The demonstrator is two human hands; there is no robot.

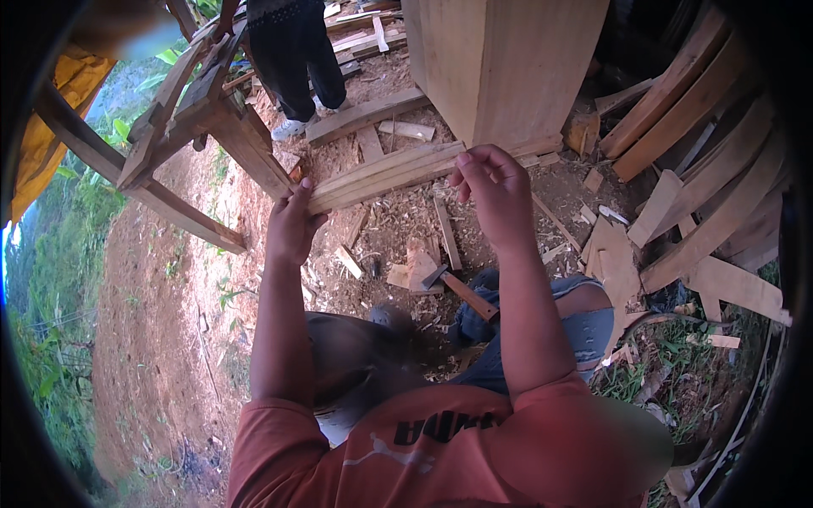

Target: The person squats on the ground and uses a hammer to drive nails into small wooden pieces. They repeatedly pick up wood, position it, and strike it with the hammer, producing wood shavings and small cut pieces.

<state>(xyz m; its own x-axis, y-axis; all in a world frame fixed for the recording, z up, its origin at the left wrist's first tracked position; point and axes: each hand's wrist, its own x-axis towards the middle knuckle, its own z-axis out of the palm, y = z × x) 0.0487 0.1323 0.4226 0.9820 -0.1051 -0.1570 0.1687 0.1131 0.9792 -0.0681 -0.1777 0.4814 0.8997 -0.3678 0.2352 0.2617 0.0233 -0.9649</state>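
Because the long pale wooden board (385,176) spans the gap between the two hands, handling it well would seem to depend on level, matched support at both ends, with light fingertip pressure so that neither end is pushed out of line. It would also help to have the thumbs clear of the lengthwise edges, where splinters seem likely, and to sight along the grain lines from the near side. The left hand (292,222) is partly curled, its thumb up against the board's left end and its fingers bent below, and looks to have hold of it. The right hand (491,179) is loosely curled at the right end, thumb and forefinger nearly meeting; whether they pinch the wood or something thin cannot be told. The board lies just beyond both hands, its right end set farther away than its left, on the near side of the tall wooden carcass (533,72) and to the right of the wooden frame (182,203). Well nearer than the board, a hammer-like tool with a wooden handle (470,296) lies between the forearms, above chip-strewn ground (398,224).
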